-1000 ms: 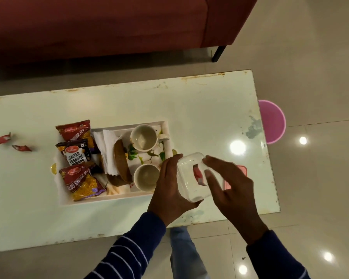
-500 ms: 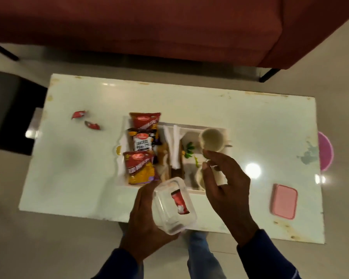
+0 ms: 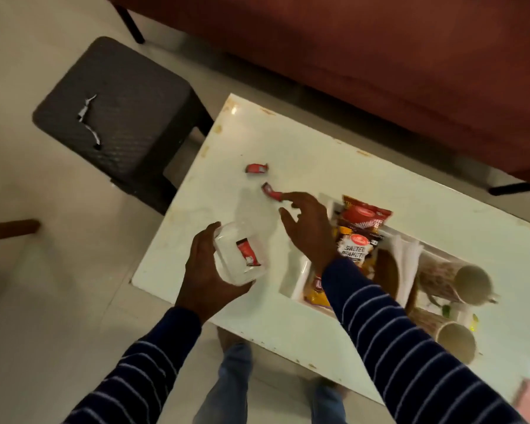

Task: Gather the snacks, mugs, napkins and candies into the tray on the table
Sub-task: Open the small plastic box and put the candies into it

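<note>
Left hand [image 3: 207,272] wrapped round a clear plastic box [image 3: 238,255], tipped up with its mouth open so sweets can drop in; one red candy [image 3: 248,253] already inside. Right hand [image 3: 308,229] stretched out over the white table [image 3: 303,154], fingers spread and holding nothing, tip of one finger just at a red candy wrapper [image 3: 271,191], likely to pick it up. Another red candy [image 3: 256,168] a bit farther off. Snack packets [image 3: 363,217], napkins [image 3: 406,255] and two mugs [image 3: 468,284] already sitting in the tray [image 3: 299,278]

Right hand [image 3: 311,231] fingers [image 3: 289,196] at table candy [image 3: 271,191]
</note>
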{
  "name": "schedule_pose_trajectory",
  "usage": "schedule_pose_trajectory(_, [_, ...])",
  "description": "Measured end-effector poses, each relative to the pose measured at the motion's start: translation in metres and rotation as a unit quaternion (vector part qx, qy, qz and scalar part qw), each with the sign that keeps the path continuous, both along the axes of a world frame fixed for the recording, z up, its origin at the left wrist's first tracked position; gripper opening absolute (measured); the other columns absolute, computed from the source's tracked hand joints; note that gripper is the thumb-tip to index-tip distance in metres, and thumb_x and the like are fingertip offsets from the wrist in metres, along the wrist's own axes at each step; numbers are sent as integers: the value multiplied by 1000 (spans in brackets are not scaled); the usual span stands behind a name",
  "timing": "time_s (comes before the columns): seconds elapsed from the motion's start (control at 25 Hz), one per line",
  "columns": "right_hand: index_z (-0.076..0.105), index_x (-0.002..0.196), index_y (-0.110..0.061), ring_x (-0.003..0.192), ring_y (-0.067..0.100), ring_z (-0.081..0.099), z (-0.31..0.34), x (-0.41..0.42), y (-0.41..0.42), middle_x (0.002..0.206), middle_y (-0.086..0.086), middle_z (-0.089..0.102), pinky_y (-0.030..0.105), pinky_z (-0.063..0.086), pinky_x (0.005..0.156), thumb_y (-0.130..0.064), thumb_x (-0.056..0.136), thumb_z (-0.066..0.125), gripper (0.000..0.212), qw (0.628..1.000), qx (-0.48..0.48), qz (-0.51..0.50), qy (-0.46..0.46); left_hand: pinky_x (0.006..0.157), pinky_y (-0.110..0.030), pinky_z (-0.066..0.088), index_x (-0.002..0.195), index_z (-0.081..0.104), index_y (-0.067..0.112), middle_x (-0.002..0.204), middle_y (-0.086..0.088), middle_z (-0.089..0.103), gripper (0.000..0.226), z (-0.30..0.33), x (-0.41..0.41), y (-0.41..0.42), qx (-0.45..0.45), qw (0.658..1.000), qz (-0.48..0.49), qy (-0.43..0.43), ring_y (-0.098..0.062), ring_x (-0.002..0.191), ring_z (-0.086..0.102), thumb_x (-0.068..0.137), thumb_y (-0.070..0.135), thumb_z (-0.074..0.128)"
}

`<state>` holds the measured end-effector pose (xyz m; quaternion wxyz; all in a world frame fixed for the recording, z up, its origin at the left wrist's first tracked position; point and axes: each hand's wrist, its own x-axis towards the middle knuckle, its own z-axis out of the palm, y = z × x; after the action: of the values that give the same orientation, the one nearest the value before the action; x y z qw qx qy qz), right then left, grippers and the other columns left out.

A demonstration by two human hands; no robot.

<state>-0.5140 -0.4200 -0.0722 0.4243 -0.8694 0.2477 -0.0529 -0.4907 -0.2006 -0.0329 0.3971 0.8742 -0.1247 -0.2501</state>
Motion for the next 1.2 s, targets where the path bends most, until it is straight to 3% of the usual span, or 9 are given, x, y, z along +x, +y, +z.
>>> schedule_pose_trajectory(0.08, [63, 123, -17, 112, 21, 56, -26, 33, 4, 124, 2, 62, 33, 46, 99, -16, 91, 63, 33, 997, -42, 45, 36, 89, -6, 37, 141, 33, 22, 132, 12, 41, 113, -16, 22, 9, -13, 1000, -2, 16, 11, 112, 42, 49, 36, 95])
schedule_pose_trajectory(0.2, [60, 130, -21, 116, 28, 49, -57, 62, 3, 132, 5, 55, 38, 48, 94, -19, 93, 58, 36, 979, -116, 99, 133, 82, 2, 33, 141, 31, 26, 132, 16, 37, 111, -36, 47, 15, -17, 999, 3, 40, 13, 107, 39, 51, 32, 95])
schedule_pose_trajectory(0.32, [68, 118, -17, 109, 28, 52, -75, 75, 4, 119, 6, 60, 37, 49, 87, -16, 97, 51, 27, 972, -153, 102, 147, 96, -13, 37, 142, 30, 26, 137, 12, 37, 111, -51, 62, 18, -23, 998, 3, 51, 0, 120, 38, 53, 34, 94])
schedule_pose_trajectory(0.52, [71, 105, -13, 87, 17, 63, -28, 73, 34, 98, 2, 67, 27, 53, 79, -11, 91, 64, 16, 998, -67, -12, -19, 103, -25, 42, 144, 29, 23, 143, 6, 38, 111, -63, 79, 19, -36, 998, 0, 46, -7, 126, 40, 54, 37, 93])
schedule_pose_trajectory(0.64, [71, 107, -18, 83, 4, 62, 18, 62, 75, 100, -9, 65, 12, 49, 70, -12, 89, 69, 19, 997, 38, 39, -54, 97, -9, 41, 144, 31, 19, 141, 4, 40, 113, -66, 86, 14, -43, 998, 0, 41, -2, 124, 41, 52, 34, 95])
schedule_pose_trajectory(0.84, [71, 112, -20, 94, 3, 62, 14, 83, 63, 108, -13, 67, 15, 49, 80, -17, 92, 64, 21, 997, -2, 12, -80, 88, 0, 37, 142, 32, 18, 138, 4, 43, 109, -68, 90, 13, -33, 999, 1, 40, -4, 121, 43, 54, 36, 94])
schedule_pose_trajectory(0.92, [67, 118, -20, 107, 8, 61, -8, 107, 40, 119, -4, 66, 24, 52, 91, -19, 94, 61, 24, 997, -57, 11, -45, 86, -1, 35, 141, 32, 24, 138, 8, 42, 105, -68, 89, 15, -33, 998, 6, 45, -3, 120, 43, 56, 41, 92])
schedule_pose_trajectory(1.04, [53, 135, -26, 136, 24, 42, -51, 130, 12, 149, 4, 46, 39, 41, 108, -20, 96, 57, 40, 977, -154, 89, 113, 77, 8, 31, 141, 32, 26, 134, 18, 38, 103, -63, 84, 16, -25, 997, 14, 66, 4, 114, 38, 58, 39, 91])
schedule_pose_trajectory(1.2, [63, 122, -23, 127, 27, 47, -72, 127, 7, 138, 5, 54, 42, 50, 98, -15, 97, 51, 29, 956, -202, 157, 146, 83, 5, 30, 143, 29, 26, 141, 9, 39, 108, -62, 82, 19, -20, 998, -5, 60, 1, 120, 38, 55, 41, 92])
